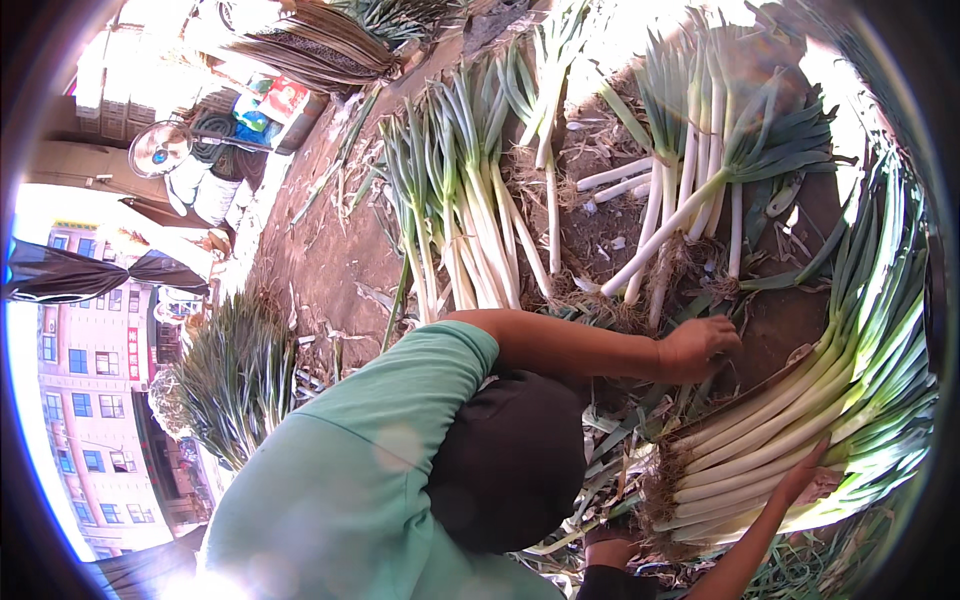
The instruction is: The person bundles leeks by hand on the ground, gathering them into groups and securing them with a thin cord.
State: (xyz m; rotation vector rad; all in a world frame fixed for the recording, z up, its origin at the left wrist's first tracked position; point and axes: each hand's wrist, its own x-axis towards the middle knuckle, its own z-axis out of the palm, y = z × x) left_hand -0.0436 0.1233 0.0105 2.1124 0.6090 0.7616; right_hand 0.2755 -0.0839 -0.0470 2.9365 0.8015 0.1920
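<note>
Leek bundle (pixel 770 440): right side of view, roots leftward, green tops rightward | Bare hand (pixel 810 480) from lower edge: at near side of bundle, owner and handedness unclear; grip pinching or resting, cannot tell | Co-worker's hand (pixel 698 350): curled, near bundle | Farther: loose leeks (pixel 478 235) on brown ground (pixel 335 245), electric fan (pixel 160 150)

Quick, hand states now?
Left: not in view.
Right: cannot tell; the hand on the leeks may be a co-worker's.
Co-worker's upper hand: fingers curled.
</note>
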